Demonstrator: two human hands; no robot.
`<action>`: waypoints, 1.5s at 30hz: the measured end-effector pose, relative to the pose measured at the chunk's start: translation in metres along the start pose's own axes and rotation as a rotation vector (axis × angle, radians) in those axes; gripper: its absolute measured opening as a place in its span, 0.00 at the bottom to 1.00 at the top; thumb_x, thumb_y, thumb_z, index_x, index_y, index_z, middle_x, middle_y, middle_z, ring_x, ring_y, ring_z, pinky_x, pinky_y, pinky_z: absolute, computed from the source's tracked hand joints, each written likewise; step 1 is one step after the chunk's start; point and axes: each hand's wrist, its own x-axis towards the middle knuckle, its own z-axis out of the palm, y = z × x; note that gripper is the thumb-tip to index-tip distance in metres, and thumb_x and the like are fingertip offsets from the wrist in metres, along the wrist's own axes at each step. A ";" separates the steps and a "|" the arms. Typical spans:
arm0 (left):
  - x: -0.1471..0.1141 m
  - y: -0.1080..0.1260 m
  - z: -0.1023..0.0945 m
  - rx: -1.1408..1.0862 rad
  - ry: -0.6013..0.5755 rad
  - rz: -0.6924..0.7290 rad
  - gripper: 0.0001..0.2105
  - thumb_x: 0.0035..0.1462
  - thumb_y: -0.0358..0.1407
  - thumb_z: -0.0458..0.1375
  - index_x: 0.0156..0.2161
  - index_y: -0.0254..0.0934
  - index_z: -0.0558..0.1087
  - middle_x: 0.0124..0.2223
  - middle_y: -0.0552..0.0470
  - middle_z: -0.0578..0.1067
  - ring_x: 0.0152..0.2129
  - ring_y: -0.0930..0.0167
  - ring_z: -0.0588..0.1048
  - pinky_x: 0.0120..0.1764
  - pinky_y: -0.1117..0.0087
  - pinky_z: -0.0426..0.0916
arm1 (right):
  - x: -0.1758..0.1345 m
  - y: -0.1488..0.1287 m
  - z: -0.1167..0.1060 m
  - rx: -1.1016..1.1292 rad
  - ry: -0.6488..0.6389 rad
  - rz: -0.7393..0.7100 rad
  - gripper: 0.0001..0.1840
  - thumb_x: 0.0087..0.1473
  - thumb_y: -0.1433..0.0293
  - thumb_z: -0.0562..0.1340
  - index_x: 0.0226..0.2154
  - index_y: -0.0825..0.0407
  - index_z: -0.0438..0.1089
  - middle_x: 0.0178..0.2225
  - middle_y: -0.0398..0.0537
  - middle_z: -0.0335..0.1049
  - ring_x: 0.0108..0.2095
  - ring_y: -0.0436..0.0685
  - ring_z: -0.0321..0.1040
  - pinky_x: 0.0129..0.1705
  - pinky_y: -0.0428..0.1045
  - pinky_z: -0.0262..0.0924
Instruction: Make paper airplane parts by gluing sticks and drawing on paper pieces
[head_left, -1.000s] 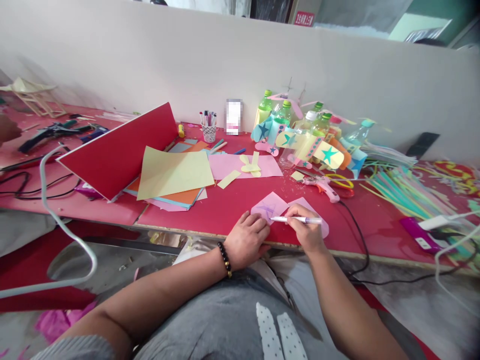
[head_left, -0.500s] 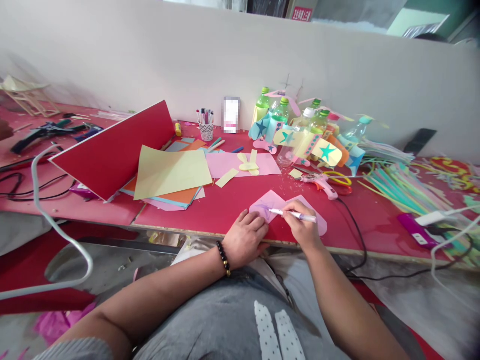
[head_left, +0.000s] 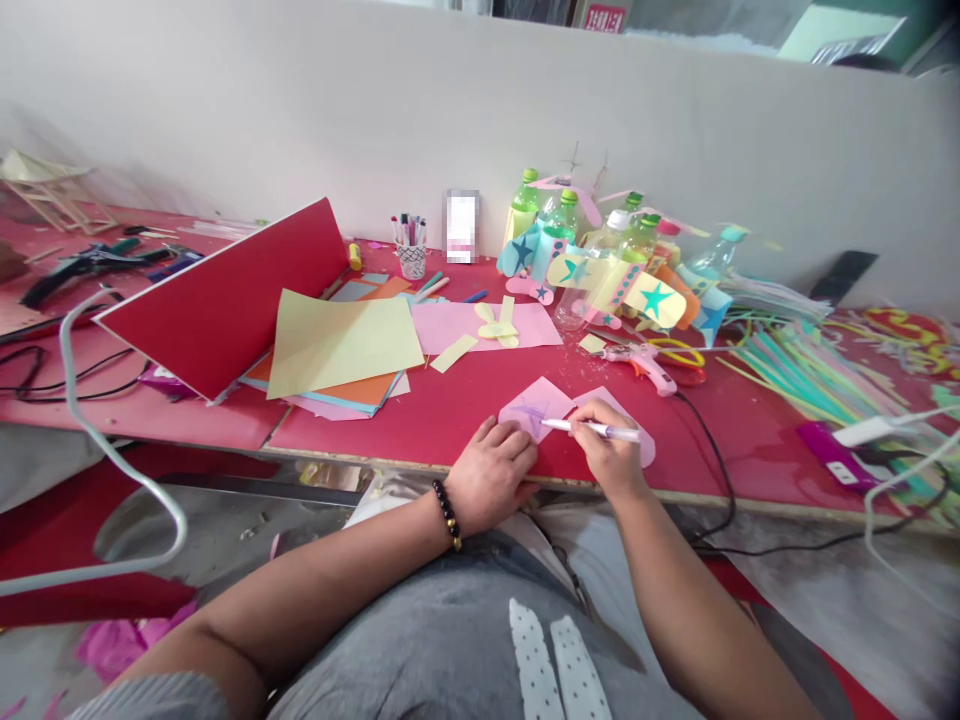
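Note:
My right hand [head_left: 611, 455] grips a white marker pen [head_left: 592, 429], its tip at a pink paper piece [head_left: 551, 398] on the red table. Purple strokes, shaped like part of a star, show on that piece. Flat on the table, my left hand [head_left: 495, 470] rests with its fingertips on the paper's lower left edge; its fingers are stretched out and hold nothing. A second pink paper piece [head_left: 643, 440] lies partly under my right hand. Beyond them, a pale yellow paper propeller shape [head_left: 498, 325] lies on a pink sheet [head_left: 442, 325].
Yellow, orange and blue sheets [head_left: 345, 345] lie left, before a leaning red board [head_left: 232, 295]. A pink glue gun [head_left: 645, 366] with a cord sits right. Behind are decorated bottles [head_left: 611, 260], a pen cup [head_left: 412, 260] and a phone [head_left: 461, 228]. Colored strips [head_left: 795, 370] lie far right.
The purple marks on the pink paper have grown into more of a star outline. My right hand and the marker have shifted slightly right; my left hand stays in place.

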 end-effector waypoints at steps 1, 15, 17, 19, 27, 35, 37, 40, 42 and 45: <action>0.000 0.000 0.000 0.004 0.002 0.000 0.21 0.55 0.42 0.63 0.52 0.35 0.68 0.51 0.45 0.72 0.54 0.58 0.65 0.59 0.52 0.57 | 0.000 0.000 0.000 -0.002 0.013 -0.001 0.08 0.51 0.74 0.59 0.23 0.49 0.66 0.22 0.41 0.63 0.26 0.54 0.61 0.30 0.50 0.56; 0.000 0.000 -0.001 0.003 0.005 0.004 0.21 0.56 0.42 0.62 0.52 0.34 0.68 0.51 0.45 0.73 0.54 0.57 0.65 0.60 0.51 0.55 | 0.000 -0.002 0.000 0.042 -0.024 -0.066 0.09 0.50 0.75 0.58 0.22 0.49 0.64 0.22 0.42 0.62 0.26 0.54 0.61 0.31 0.51 0.56; 0.000 0.000 -0.001 0.001 0.002 0.005 0.21 0.56 0.42 0.62 0.52 0.35 0.68 0.51 0.45 0.72 0.54 0.57 0.65 0.60 0.51 0.55 | 0.000 -0.003 -0.001 0.048 -0.037 -0.078 0.08 0.51 0.74 0.58 0.22 0.49 0.65 0.23 0.42 0.63 0.27 0.54 0.61 0.31 0.51 0.56; 0.000 0.000 -0.001 0.001 0.000 0.003 0.21 0.56 0.42 0.62 0.52 0.35 0.68 0.50 0.44 0.73 0.54 0.57 0.65 0.60 0.51 0.56 | 0.000 -0.004 -0.001 0.048 -0.041 -0.084 0.08 0.51 0.75 0.59 0.23 0.49 0.65 0.24 0.42 0.63 0.27 0.55 0.61 0.31 0.51 0.56; -0.001 -0.001 0.001 -0.003 0.004 0.007 0.22 0.56 0.41 0.62 0.52 0.34 0.68 0.51 0.45 0.72 0.54 0.58 0.64 0.61 0.51 0.55 | -0.002 -0.001 -0.001 0.057 -0.076 -0.106 0.07 0.52 0.74 0.59 0.24 0.49 0.65 0.25 0.43 0.63 0.29 0.56 0.62 0.33 0.52 0.57; -0.001 0.000 0.000 0.006 0.009 0.006 0.21 0.56 0.42 0.62 0.52 0.35 0.69 0.51 0.44 0.73 0.54 0.58 0.65 0.60 0.51 0.56 | 0.002 -0.002 0.002 0.005 -0.050 -0.117 0.07 0.53 0.74 0.59 0.25 0.49 0.65 0.26 0.43 0.63 0.30 0.56 0.62 0.33 0.52 0.57; -0.001 0.000 0.000 0.008 0.008 0.004 0.22 0.56 0.42 0.63 0.52 0.34 0.68 0.51 0.44 0.73 0.54 0.57 0.65 0.60 0.51 0.55 | 0.002 -0.002 0.003 -0.011 -0.042 -0.116 0.06 0.52 0.74 0.59 0.26 0.49 0.66 0.26 0.44 0.64 0.30 0.56 0.62 0.34 0.52 0.57; -0.001 0.000 0.000 0.005 0.002 0.005 0.22 0.56 0.42 0.63 0.52 0.34 0.68 0.51 0.44 0.73 0.54 0.57 0.65 0.60 0.51 0.55 | 0.001 -0.002 0.002 -0.013 -0.047 -0.117 0.07 0.52 0.74 0.59 0.25 0.49 0.65 0.25 0.43 0.63 0.29 0.56 0.62 0.33 0.52 0.57; -0.001 0.000 0.000 0.002 0.002 0.004 0.21 0.56 0.42 0.62 0.52 0.35 0.68 0.51 0.44 0.73 0.54 0.57 0.65 0.60 0.51 0.55 | 0.001 -0.002 0.001 -0.013 -0.049 -0.119 0.08 0.53 0.75 0.58 0.24 0.49 0.65 0.24 0.43 0.63 0.28 0.55 0.62 0.32 0.51 0.57; -0.001 0.000 0.001 0.001 0.002 0.000 0.21 0.56 0.42 0.62 0.52 0.35 0.68 0.51 0.44 0.73 0.54 0.57 0.65 0.60 0.51 0.55 | 0.002 -0.002 0.002 -0.030 -0.046 -0.120 0.07 0.53 0.74 0.59 0.25 0.49 0.65 0.25 0.43 0.63 0.28 0.55 0.62 0.32 0.51 0.57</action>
